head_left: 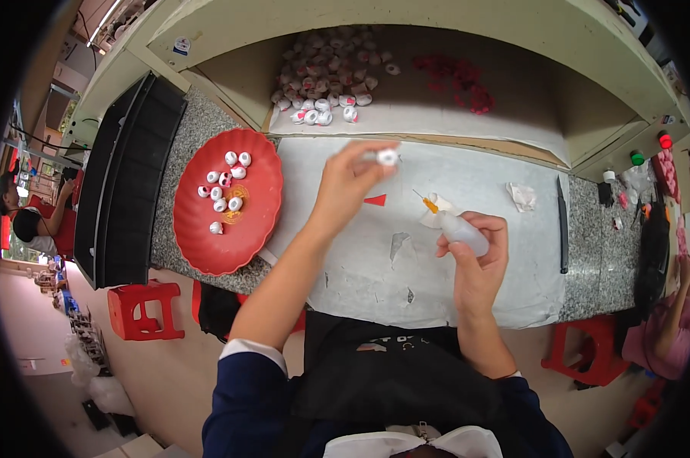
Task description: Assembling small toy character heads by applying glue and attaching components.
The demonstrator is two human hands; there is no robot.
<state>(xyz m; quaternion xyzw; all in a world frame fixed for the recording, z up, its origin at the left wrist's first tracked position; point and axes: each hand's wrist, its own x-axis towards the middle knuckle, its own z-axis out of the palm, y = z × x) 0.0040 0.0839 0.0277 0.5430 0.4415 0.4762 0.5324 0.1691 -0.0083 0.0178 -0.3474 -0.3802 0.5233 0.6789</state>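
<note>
Between the thumb and fingers of my left hand (346,183), raised over the paper-covered worktop, is a small white round piece (388,157) with a dark centre. That hand is slightly blurred. My right hand (484,256) is wrapped round a translucent squeeze bottle (465,233), which has an orange needle tip (430,204) pointing up and left. Behind the tip lies a crumpled white tissue (444,206). A small red scrap (375,200) rests on the paper between my hands. On the left, a red scalloped plate (196,210) carries several similar white pieces (235,204) with red bits.
A shelf compartment at the back holds a heap of white pieces (322,69) and a pile of pinkish-red bits (459,76). Black trays (127,179) stand far left. To the right are another tissue (521,197) and a dark slim tool (562,225). Other people sit at both sides.
</note>
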